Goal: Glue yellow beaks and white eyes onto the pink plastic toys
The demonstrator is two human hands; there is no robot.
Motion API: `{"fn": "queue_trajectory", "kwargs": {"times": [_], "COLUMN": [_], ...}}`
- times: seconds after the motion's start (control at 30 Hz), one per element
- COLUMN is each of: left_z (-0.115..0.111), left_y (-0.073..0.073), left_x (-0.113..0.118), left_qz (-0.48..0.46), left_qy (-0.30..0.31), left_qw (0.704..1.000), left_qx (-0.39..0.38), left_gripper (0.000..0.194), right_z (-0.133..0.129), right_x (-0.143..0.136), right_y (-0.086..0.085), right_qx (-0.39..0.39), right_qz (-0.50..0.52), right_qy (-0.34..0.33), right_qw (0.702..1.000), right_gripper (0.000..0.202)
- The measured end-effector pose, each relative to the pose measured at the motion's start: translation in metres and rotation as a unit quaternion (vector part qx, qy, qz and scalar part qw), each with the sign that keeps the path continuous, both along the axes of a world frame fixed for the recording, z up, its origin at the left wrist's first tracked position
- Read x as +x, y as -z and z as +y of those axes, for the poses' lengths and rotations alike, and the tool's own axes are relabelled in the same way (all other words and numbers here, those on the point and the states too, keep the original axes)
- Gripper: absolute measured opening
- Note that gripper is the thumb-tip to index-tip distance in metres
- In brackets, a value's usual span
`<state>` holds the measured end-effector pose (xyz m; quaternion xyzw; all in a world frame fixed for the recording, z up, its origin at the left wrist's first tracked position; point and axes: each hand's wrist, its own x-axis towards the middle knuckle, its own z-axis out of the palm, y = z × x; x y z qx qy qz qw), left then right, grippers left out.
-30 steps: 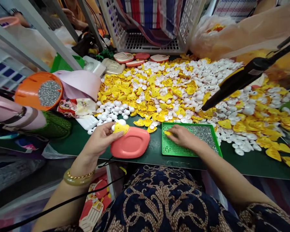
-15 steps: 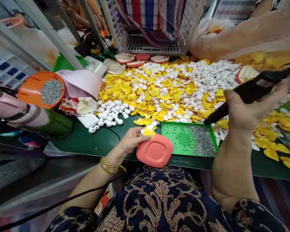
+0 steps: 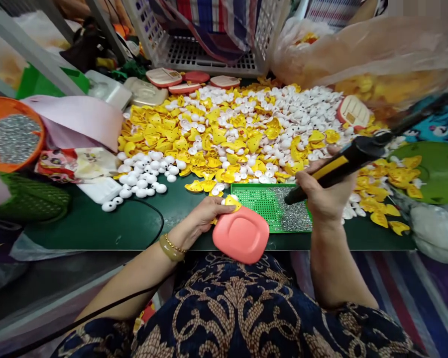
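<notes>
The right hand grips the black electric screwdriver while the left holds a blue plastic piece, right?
No: the head view shows the left hand holding a coral-red plastic piece, not blue. The right hand grips the black electric screwdriver.

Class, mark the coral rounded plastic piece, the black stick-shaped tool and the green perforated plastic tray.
Coral rounded plastic piece (image 3: 241, 232), head view: middle of its broad face.
Black stick-shaped tool (image 3: 353, 158), head view: its thick black body.
Green perforated plastic tray (image 3: 264, 210), head view: its perforated floor.
</notes>
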<state>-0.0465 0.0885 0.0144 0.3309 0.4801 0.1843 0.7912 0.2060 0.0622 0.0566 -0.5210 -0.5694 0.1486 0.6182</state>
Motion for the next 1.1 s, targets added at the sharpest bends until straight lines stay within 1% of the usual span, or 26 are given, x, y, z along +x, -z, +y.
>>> {"fn": "queue_trajectory", "kwargs": {"times": [0.1,0.13,0.2,0.3,0.4,0.53,0.7,0.77,0.93,1.1], "left_z": [0.008,0.010,0.013,0.014,0.013,0.011,0.010,0.009,0.006,0.004], "left_y": [0.000,-0.001,-0.002,-0.001,0.001,0.001,0.003,0.004,0.003,0.000], "left_x": [0.007,0.009,0.013,0.016,0.017,0.018,0.017,0.017,0.017,0.018], "left_qz": [0.012,0.014,0.011,0.000,-0.005,-0.017,-0.014,-0.014,-0.031,-0.044], "left_qy": [0.001,0.002,0.006,0.017,0.016,0.020,0.012,0.009,-0.011,-0.018], "left_qw": [1.000,1.000,1.000,1.000,1.000,1.000,1.000,1.000,0.999,0.998], "left_qx": [0.007,0.009,0.007,-0.003,-0.007,0.003,-0.004,-0.004,-0.021,-0.031], "left_gripper": [0.018,0.018,0.020,0.017,0.017,0.019,0.020,0.021,0.020,0.020], "right_z": [0.004,0.006,0.009,0.012,0.013,0.016,0.021,0.022,0.022,0.022], "right_x": [-0.011,-0.014,-0.019,-0.025,-0.031,-0.035,-0.036,-0.037,-0.040,-0.041], "right_y": [0.008,0.010,0.012,0.016,0.025,0.038,0.047,0.049,0.054,0.056], "right_qx": [0.011,0.001,-0.008,-0.007,-0.010,-0.008,-0.036,-0.049,-0.011,0.004], "right_qz": [0.069,0.071,0.068,0.071,0.083,0.103,0.061,0.059,0.140,0.171], "right_qy": [0.029,0.014,-0.022,-0.080,-0.114,-0.132,-0.136,-0.143,-0.164,-0.185], "right_qw": [0.997,0.997,0.997,0.994,0.990,0.986,0.988,0.987,0.976,0.968], "right_gripper": [0.038,0.037,0.041,0.055,0.065,0.069,0.076,0.079,0.082,0.076]}}
